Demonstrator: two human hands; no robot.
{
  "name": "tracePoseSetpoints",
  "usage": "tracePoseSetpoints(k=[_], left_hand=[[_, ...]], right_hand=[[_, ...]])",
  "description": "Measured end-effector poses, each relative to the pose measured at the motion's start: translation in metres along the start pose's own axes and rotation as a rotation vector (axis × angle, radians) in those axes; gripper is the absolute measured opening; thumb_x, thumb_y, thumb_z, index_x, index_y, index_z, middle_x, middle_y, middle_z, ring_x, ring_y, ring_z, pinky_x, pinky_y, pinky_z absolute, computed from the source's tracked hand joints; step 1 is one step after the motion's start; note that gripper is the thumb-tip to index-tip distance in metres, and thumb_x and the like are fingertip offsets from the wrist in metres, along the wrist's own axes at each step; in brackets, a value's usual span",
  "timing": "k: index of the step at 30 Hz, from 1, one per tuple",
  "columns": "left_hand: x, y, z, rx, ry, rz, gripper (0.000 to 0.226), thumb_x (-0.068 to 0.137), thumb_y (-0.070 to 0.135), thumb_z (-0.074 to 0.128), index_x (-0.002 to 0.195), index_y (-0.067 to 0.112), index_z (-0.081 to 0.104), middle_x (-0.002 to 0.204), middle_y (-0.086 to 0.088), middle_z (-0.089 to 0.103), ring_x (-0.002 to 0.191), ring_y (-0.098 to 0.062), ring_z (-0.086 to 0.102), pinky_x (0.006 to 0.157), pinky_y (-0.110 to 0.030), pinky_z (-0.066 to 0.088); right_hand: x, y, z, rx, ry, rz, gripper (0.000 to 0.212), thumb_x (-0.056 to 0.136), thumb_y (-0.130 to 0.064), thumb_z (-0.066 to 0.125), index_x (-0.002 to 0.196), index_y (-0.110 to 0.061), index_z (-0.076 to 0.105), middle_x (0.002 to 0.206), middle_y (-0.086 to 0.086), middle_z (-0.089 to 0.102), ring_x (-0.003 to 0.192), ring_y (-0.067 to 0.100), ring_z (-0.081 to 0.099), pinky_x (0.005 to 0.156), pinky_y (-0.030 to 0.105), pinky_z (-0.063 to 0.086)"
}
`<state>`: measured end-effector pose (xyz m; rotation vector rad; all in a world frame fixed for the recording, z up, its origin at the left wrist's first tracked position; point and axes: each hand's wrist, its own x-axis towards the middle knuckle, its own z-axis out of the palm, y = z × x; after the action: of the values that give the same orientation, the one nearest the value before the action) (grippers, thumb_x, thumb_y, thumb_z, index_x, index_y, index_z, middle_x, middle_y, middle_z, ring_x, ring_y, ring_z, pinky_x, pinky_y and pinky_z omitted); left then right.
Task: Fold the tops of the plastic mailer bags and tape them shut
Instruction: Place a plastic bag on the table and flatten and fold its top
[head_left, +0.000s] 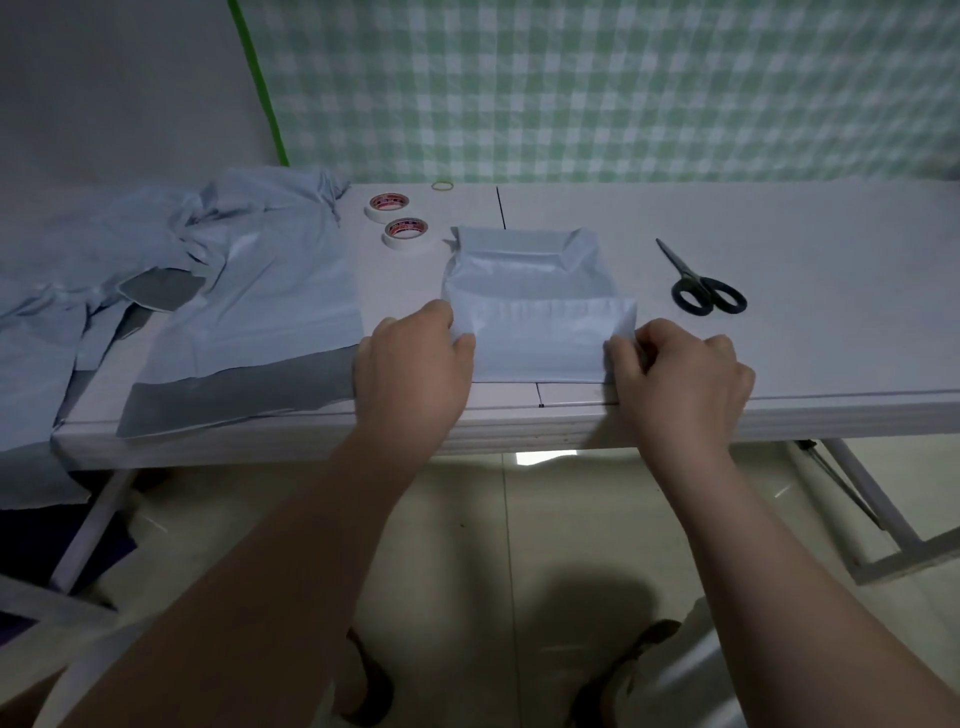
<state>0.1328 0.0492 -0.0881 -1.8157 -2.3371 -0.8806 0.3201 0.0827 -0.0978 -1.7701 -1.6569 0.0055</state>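
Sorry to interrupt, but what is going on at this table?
A person is folding the near end of a white mailer bag on the table; the left hand pinches the fold's left corner, the right hand its right corner. Two tape rolls lie behind on the left, scissors on the right, more bags heaped far left.

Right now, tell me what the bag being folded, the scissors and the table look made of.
Mailer bag: thin glossy plastic film, by its sheen and soft creases. Scissors: black handles look like matte plastic; blades probably metal, dark here. Table: smooth white top, plastic or laminate, cannot tell which.
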Motion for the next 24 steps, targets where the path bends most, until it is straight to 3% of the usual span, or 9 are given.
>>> tracePoseSetpoints(k=[4, 8, 10, 12, 16, 18, 20, 22, 24], left_hand=[[0.0, 0.006, -0.005, -0.008, -0.007, -0.055, 0.016, 0.093, 0.03, 0.051, 0.096, 0.017, 0.043, 0.088, -0.005, 0.062, 0.087, -0.031, 0.057, 0.079, -0.038, 0.039], [0.0, 0.005, -0.005, 0.051, -0.012, 0.013, 0.029, 0.092, 0.025, 0.054, 0.121, 0.024, 0.047, 0.103, -0.006, 0.064, 0.096, -0.031, 0.055, 0.078, -0.037, 0.037], [0.002, 0.001, -0.003, 0.063, 0.053, 0.173, 0.025, 0.088, 0.013, 0.058, 0.108, 0.026, 0.064, 0.098, -0.006, 0.057, 0.091, -0.029, 0.049, 0.069, -0.033, 0.033], [0.007, -0.002, -0.002, 0.069, 0.012, 0.315, 0.029, 0.08, 0.003, 0.054, 0.09, 0.022, 0.073, 0.096, -0.006, 0.061, 0.086, -0.029, 0.051, 0.066, -0.031, 0.033], [0.01, -0.003, -0.003, 0.135, -0.182, 0.391, 0.033, 0.057, 0.0, 0.046, 0.075, 0.01, 0.072, 0.077, -0.007, 0.07, 0.069, -0.028, 0.063, 0.061, -0.038, 0.052], [0.006, -0.005, -0.003, 0.15, -0.196, 0.383, 0.026, 0.06, 0.001, 0.051, 0.075, 0.01, 0.07, 0.076, -0.008, 0.07, 0.067, -0.027, 0.066, 0.058, -0.04, 0.055], [0.002, -0.005, -0.004, 0.113, -0.21, 0.39, 0.029, 0.079, 0.008, 0.042, 0.09, 0.011, 0.069, 0.094, -0.01, 0.069, 0.086, -0.027, 0.066, 0.074, -0.042, 0.053], [0.0, -0.005, -0.009, 0.108, -0.281, 0.376, 0.044, 0.091, 0.02, 0.024, 0.11, 0.016, 0.063, 0.119, -0.005, 0.061, 0.112, -0.023, 0.055, 0.092, -0.041, 0.04], [-0.001, -0.004, -0.012, 0.134, -0.323, 0.356, 0.048, 0.096, 0.024, 0.015, 0.122, 0.023, 0.055, 0.132, 0.002, 0.052, 0.125, -0.019, 0.044, 0.099, -0.037, 0.031]], right_hand=[[0.001, -0.001, 0.001, -0.042, -0.023, 0.007, 0.021, 0.09, -0.032, 0.051, 0.083, -0.016, 0.063, 0.075, 0.002, 0.062, 0.082, 0.021, 0.034, 0.075, 0.032, 0.018], [0.002, -0.003, 0.0, -0.077, -0.042, 0.015, 0.022, 0.09, -0.034, 0.05, 0.089, -0.017, 0.064, 0.081, 0.004, 0.066, 0.09, 0.026, 0.044, 0.079, 0.035, 0.023], [0.003, -0.003, -0.001, -0.093, -0.051, 0.018, 0.023, 0.091, -0.035, 0.049, 0.091, -0.018, 0.065, 0.083, 0.003, 0.066, 0.093, 0.027, 0.047, 0.081, 0.036, 0.025], [0.003, -0.004, -0.002, -0.105, -0.063, 0.023, 0.023, 0.091, -0.036, 0.049, 0.093, -0.019, 0.065, 0.086, 0.002, 0.067, 0.095, 0.027, 0.048, 0.082, 0.036, 0.026], [0.01, -0.008, -0.007, -0.103, -0.123, 0.047, 0.021, 0.089, -0.034, 0.05, 0.093, -0.021, 0.066, 0.087, 0.0, 0.067, 0.096, 0.027, 0.051, 0.081, 0.035, 0.026], [0.016, -0.01, -0.01, -0.106, -0.183, 0.069, 0.018, 0.085, -0.035, 0.053, 0.087, -0.023, 0.065, 0.082, -0.001, 0.064, 0.09, 0.026, 0.051, 0.078, 0.035, 0.025], [0.024, -0.014, -0.013, -0.107, -0.241, 0.103, 0.015, 0.08, -0.037, 0.057, 0.079, -0.024, 0.063, 0.073, -0.004, 0.059, 0.085, 0.025, 0.05, 0.076, 0.033, 0.023], [0.032, -0.02, -0.014, -0.094, -0.284, 0.138, 0.018, 0.075, -0.039, 0.059, 0.071, -0.022, 0.061, 0.067, -0.004, 0.057, 0.081, 0.024, 0.052, 0.075, 0.033, 0.023], [0.041, -0.026, -0.014, -0.075, -0.334, 0.164, 0.022, 0.074, -0.041, 0.061, 0.07, -0.019, 0.06, 0.067, -0.003, 0.057, 0.079, 0.024, 0.053, 0.075, 0.033, 0.026]])
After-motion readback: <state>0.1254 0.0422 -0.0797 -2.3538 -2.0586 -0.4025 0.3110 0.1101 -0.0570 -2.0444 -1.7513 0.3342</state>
